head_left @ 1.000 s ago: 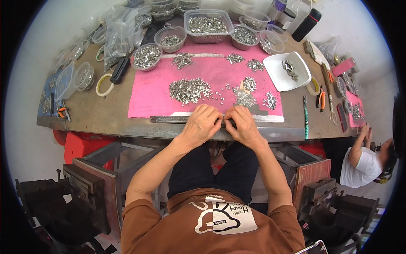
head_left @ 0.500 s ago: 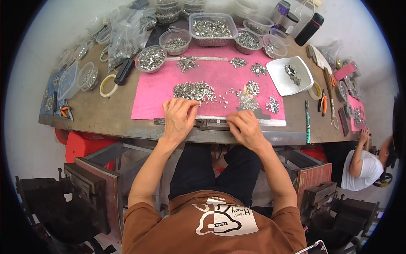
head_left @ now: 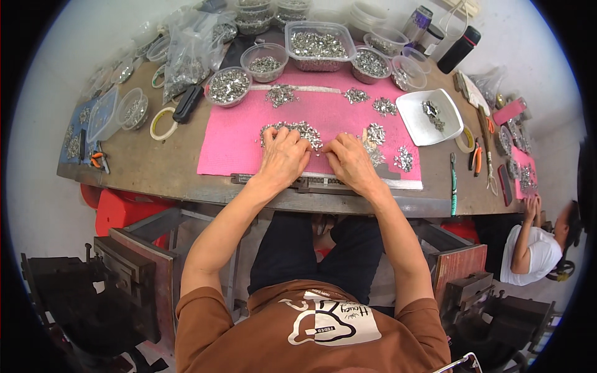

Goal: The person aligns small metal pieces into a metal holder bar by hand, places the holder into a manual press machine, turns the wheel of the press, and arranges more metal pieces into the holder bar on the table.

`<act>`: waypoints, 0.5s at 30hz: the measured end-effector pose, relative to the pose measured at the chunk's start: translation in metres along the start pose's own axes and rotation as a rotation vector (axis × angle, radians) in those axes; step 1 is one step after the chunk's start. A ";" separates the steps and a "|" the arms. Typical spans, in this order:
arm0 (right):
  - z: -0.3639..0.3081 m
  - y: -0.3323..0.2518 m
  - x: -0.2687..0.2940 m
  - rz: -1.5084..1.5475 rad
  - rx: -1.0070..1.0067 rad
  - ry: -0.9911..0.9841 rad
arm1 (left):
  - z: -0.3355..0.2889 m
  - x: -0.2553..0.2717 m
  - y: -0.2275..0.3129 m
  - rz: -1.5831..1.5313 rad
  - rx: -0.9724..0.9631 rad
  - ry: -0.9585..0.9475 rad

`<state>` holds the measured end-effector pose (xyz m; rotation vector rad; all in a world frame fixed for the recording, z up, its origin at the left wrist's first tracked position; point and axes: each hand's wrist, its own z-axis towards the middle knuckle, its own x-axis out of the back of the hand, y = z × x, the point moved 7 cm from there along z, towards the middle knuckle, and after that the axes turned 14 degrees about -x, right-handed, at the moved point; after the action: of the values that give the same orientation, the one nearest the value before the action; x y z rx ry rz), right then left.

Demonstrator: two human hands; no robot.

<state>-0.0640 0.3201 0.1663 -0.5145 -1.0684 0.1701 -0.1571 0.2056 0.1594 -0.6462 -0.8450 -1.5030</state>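
My left hand [head_left: 284,155] rests on the near side of a heap of small silver metal pieces [head_left: 305,130] on the pink mat. Its fingers are bent and drawn together among the pieces; what they grip is hidden. Just right of the heap, my right hand [head_left: 352,163] has thumb and fingertips pinched together, low over the mat. Anything in that pinch is too small to make out. Below both hands a dark, narrow metal fixture [head_left: 303,183] lies along the table's front edge, partly covered by my wrists.
Smaller heaps of metal pieces [head_left: 403,158] dot the pink mat [head_left: 227,140]. Behind stand plastic tubs [head_left: 319,59] full of pieces. A white tray [head_left: 410,127], pliers [head_left: 476,158] and tweezers [head_left: 453,186] lie to the right, tape [head_left: 163,124] to the left. Another person [head_left: 532,248] sits far right.
Both hands have left the fixture and moved up and away from me, the left onto the heap, the right beside it. The view has shifted slightly.
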 end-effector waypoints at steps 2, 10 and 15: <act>0.002 -0.002 -0.002 0.008 0.004 0.011 | 0.001 0.000 0.000 0.000 -0.005 -0.016; 0.004 -0.002 -0.018 -0.067 -0.078 0.035 | -0.009 0.018 0.011 -0.134 0.087 0.082; 0.003 0.010 -0.009 -0.078 -0.127 -0.023 | -0.008 0.017 0.041 -0.277 0.039 0.116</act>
<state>-0.0702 0.3262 0.1560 -0.5853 -1.1248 0.0397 -0.1177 0.1894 0.1741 -0.4208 -0.8990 -1.7508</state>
